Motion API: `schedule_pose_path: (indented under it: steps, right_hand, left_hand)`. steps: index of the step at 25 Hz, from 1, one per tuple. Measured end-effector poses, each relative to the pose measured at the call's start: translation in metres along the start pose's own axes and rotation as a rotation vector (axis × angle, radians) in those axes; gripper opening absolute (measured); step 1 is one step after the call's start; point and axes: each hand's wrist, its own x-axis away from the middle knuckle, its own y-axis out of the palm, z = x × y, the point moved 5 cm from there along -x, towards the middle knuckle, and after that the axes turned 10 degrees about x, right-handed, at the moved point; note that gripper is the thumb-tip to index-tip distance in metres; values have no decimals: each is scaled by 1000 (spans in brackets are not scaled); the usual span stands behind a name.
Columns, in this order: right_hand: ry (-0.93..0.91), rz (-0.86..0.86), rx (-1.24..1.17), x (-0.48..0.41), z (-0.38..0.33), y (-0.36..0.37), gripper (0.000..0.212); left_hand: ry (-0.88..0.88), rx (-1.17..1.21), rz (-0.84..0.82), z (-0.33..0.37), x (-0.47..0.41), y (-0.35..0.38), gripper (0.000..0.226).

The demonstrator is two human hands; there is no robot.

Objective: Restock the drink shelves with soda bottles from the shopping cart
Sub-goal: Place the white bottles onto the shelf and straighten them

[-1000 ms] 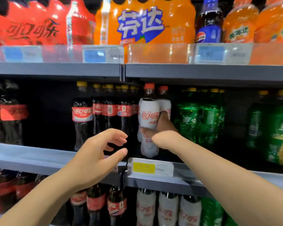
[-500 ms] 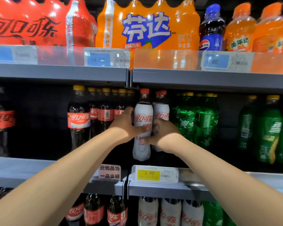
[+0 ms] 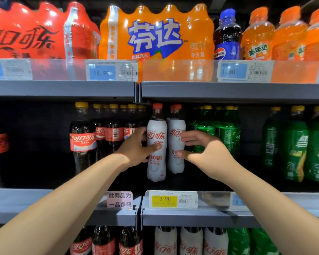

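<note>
Two white-sleeved cola bottles with red caps stand side by side on the middle shelf [image 3: 201, 218]. My left hand [image 3: 136, 150] grips the front white bottle [image 3: 157, 168] from its left, thumb across the label. My right hand [image 3: 204, 151] is spread, fingers straight, its fingertips at the right side of the second white bottle [image 3: 176, 129]; whether they touch it I cannot tell. The shopping cart is out of view.
Black cola bottles with yellow caps [image 3: 83, 142] stand left of the white ones, green soda bottles [image 3: 226, 133] to the right. The shelf above holds red [image 3: 26, 34] and orange multipacks [image 3: 155, 34]. A yellow price tag [image 3: 164, 200] sits on the shelf edge. More bottles fill the lower shelf.
My left hand reached in and took hold of the front white bottle. My right hand let go of it, opened and shifted right to the second white bottle.
</note>
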Motion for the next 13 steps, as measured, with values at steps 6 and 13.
schedule_pose_path:
  steps: [6,13]
  right_hand:
    - [-52,59,-16,32,-6,-18,40]
    - [-190,-20,-93,110,-30,-6,36]
  left_hand:
    - [205,-403,204,13,37,-11,53]
    - [437,-557,84,41,178,-16,44]
